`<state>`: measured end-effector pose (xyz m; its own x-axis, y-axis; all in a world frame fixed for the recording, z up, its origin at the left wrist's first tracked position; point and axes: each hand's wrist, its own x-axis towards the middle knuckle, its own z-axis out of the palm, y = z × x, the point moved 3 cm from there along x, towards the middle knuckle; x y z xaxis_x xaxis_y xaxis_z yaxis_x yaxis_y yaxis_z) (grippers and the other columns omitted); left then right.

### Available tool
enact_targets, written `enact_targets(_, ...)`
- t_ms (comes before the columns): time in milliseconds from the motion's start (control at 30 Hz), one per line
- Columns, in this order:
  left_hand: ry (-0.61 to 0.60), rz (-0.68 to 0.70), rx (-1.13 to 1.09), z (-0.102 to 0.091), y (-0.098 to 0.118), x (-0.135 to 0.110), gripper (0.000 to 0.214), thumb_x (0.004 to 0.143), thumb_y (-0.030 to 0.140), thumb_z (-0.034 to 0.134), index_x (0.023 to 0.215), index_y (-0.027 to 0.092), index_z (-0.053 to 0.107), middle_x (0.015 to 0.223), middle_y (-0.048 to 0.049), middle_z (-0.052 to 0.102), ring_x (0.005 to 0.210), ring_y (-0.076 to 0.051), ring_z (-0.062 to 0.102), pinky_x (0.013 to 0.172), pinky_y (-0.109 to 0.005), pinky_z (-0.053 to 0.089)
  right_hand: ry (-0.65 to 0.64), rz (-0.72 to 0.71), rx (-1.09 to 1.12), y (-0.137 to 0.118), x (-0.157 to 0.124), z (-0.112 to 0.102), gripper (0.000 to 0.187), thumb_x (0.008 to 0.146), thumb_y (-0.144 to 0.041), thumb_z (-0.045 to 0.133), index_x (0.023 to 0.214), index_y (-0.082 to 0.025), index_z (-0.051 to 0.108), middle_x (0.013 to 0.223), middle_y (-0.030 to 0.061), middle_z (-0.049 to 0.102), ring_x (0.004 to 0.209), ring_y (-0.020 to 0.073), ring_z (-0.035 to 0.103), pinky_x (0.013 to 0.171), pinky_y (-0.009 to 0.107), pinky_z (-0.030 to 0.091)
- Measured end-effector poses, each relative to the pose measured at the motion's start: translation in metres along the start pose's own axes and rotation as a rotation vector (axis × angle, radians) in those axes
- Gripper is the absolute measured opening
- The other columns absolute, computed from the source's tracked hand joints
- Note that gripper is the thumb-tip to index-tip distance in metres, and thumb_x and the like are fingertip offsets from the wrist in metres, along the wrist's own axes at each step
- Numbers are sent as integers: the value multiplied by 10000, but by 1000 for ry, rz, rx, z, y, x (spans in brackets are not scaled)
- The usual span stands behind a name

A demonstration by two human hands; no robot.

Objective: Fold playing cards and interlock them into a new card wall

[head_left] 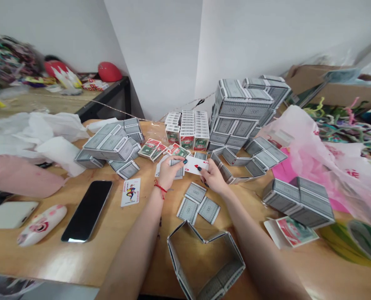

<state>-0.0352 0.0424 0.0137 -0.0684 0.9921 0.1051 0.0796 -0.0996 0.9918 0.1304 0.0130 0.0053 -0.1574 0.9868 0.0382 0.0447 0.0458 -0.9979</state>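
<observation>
My left hand (172, 170) and my right hand (212, 175) grip opposite ends of one white playing card (190, 163), its face with red hearts turned up. Both hands are closed on it, thumbs on top. Beneath my left hand some more cards are partly hidden. Nearer me, between my forearms, three folded card pieces (195, 193) with grey patterned backs lie touching. Closest to me stands a heart-shaped ring (240, 266) of joined folded cards. A joker card (130, 192) lies face up left of my left wrist.
A tall stack of folded-card blocks (235, 106) stands behind my right hand, beside rows of card boxes (187, 129). Other card structures (108, 141) stand left. A phone (88, 210), a white computer mouse (42, 225), an opened card box (297, 231) and a tape roll (354, 241) lie around.
</observation>
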Motion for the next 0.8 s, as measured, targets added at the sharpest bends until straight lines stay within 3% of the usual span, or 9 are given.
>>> enact_targets(300, 16, -59, -116, 0, -10, 2, 193, 590, 268, 660, 756, 170, 649, 714, 10, 607, 624, -99, 526, 581, -210, 394, 0, 8, 10, 4, 2, 2, 186, 801, -274, 496, 791, -229, 316, 440, -97, 413, 339, 64, 352, 333, 171, 260)
enact_targets(800, -30, -152, -296, 4, -10, 2, 249, 560, 268, 671, 781, 164, 621, 830, -37, 670, 719, -154, 601, 644, -277, 457, -15, 47, 5, 0, -1, 1, 190, 784, -288, 511, 797, -230, 331, 409, -98, 420, 310, 66, 338, 308, 169, 227)
